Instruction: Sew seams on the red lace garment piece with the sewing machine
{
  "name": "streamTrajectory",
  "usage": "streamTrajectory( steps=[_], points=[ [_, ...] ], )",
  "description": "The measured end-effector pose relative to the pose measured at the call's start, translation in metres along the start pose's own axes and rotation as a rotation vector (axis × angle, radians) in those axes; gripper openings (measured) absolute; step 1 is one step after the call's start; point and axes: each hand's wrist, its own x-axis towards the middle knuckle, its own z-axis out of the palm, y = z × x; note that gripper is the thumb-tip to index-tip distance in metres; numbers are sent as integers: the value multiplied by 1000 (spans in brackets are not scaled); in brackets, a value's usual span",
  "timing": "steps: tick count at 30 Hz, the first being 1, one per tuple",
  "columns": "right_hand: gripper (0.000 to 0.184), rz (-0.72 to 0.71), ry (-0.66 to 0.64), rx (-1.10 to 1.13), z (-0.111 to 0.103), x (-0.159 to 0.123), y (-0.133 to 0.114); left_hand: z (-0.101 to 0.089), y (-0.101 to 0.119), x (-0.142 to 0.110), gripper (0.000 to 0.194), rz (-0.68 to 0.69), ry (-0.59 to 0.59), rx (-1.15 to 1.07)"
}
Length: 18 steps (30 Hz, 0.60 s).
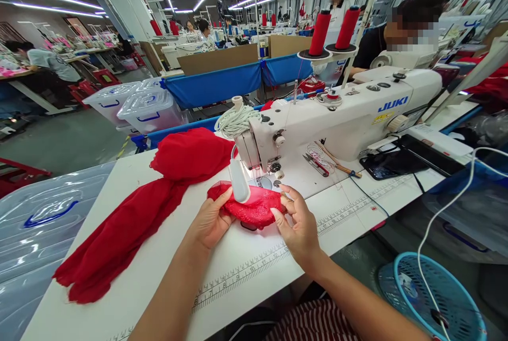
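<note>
A piece of red lace fabric [254,213] is stretched between my two hands in front of the sewing machine's needle area. My left hand [212,222] pinches its left edge between thumb and fingers. At the right edge, my right hand [296,222] grips the lace, thumb in front and fingers behind. The white JUKI sewing machine [317,129] stands just behind the fabric. A white lamp head [239,185] hangs over the lace and hides part of it. Left of my hands, a long bunched red cloth [130,235] lies on the white table [159,277].
Thread snips [317,165] and a wooden-handled tool [337,158] lie by the machine. A black phone [392,161] rests farther right. Red thread cones [319,34] stand behind. A blue basket [436,293] sits below right, crossed by a white cable [428,235]. Another person [373,47] sits across.
</note>
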Motion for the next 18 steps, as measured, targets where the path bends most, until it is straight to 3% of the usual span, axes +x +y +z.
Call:
streamTrajectory(
  steps=[5,10,13,18],
  points=[
    [44,154,-32,318,-3,6,-10,1,-2,-2,15,-1,-40,-47],
    [63,391,-52,638,-4,11,-19,4,-5,-9,13,4,-105,-41],
    [57,505,-30,715,-5,13,-17,5,-7,-12,13,-17,-186,-19],
    [49,537,91,736,-9,16,-11,3,-8,-13,14,-19,-200,35]
  ],
)
